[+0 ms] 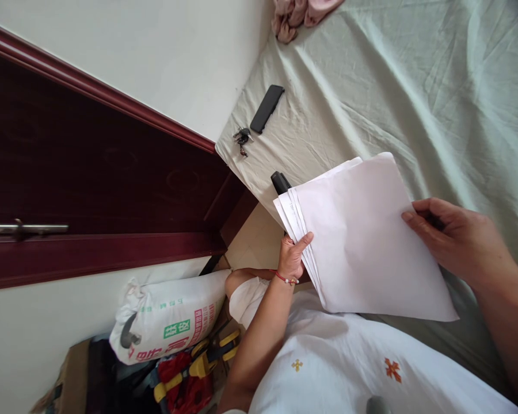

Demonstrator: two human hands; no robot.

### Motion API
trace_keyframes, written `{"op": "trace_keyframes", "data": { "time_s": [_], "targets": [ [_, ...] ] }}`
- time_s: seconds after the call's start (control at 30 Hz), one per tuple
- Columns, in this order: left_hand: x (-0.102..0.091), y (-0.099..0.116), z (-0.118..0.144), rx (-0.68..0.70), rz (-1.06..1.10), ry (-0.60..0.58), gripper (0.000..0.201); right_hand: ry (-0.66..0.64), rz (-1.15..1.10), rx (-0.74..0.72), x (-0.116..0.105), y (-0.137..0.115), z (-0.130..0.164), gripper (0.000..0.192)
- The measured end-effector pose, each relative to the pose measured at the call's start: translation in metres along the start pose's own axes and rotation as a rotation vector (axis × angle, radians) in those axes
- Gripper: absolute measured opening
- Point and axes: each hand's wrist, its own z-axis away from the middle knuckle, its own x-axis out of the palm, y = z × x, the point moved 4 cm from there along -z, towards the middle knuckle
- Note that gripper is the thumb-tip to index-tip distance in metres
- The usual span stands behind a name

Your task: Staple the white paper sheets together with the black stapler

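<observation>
A small stack of white paper sheets [362, 236] is held up over my lap and the edge of the bed. My left hand [292, 256] grips the stack's left edge, thumb on top and fingers underneath. At the right edge, my right hand [461, 233] pinches the paper between thumb and fingers. The top sheet looks blank. Faint print shows at the left margin of the sheets below, which are slightly fanned out. Just past the upper left corner, a black object [280, 182] pokes out, mostly hidden by the paper.
A bed with a pale green sheet [414, 75] fills the right side. On it lie a black case [267, 108], a bunch of keys [242, 138] and pink cloth [300, 17]. A dark red door [90, 155] is at left. Below stand a printed white sack [168, 313] and yellow-black tools [202, 362].
</observation>
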Motion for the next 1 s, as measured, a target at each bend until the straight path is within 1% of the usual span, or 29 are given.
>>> {"op": "trace_keyframes", "data": {
  "time_s": [0.13, 0.23, 0.43, 0.63, 1.0],
  "targets": [
    [-0.0022, 0.0004, 0.0008, 0.019, 0.009, -0.010, 0.045, 0.004, 0.002, -0.001, 0.0000, -0.0010, 0.0001, 0.045],
    [-0.0029, -0.0001, 0.0018, 0.008, 0.003, -0.018, 0.043, 0.003, -0.014, -0.005, -0.0002, -0.0013, 0.0000, 0.043],
    [0.0002, 0.0008, 0.0037, 0.001, -0.037, -0.041, 0.044, 0.001, -0.001, -0.014, 0.0008, 0.0003, -0.0006, 0.046],
    [0.0036, 0.0035, 0.0028, -0.025, -0.080, -0.033, 0.051, 0.007, 0.001, -0.013, 0.0007, 0.0009, -0.0010, 0.046],
    [0.0027, 0.0032, 0.0022, -0.005, -0.076, -0.036, 0.048, 0.001, -0.005, -0.020, -0.0005, -0.0009, -0.0010, 0.047]
  ]
}}
